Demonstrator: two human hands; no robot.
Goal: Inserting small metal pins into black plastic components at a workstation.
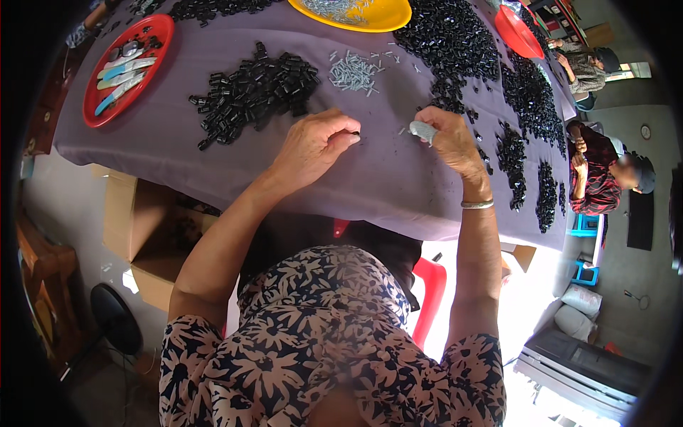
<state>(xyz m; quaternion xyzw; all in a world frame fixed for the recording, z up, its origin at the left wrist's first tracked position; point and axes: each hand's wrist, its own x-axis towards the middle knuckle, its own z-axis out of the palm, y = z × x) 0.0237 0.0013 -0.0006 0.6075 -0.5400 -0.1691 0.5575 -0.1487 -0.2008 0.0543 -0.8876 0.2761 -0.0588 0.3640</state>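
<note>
My left hand (316, 146) is closed in a pinch above the purple cloth, with a small black piece (356, 133) showing at its fingertips. To its right, my right hand (453, 142) is also closed. A pale grey, rounded piece (424, 131) shows at its thumb and fingertips; whether it is held or wrapped round a digit I cannot tell. One small grey pin (402, 131) shows just beside it. Beyond my left hand spreads a pile of short black cylindrical parts (260, 92). A smaller heap of grey pins (353, 73) lies beyond the gap between my hands.
A red oval tray (169, 43) with blue-and-white-handled tools stands far left. A yellow dish (384, 27) of pins is at the back. More black parts (455, 50) cover the right side, near a red bowl (518, 34). Other people sit at right; a cardboard box (121, 217) is below left.
</note>
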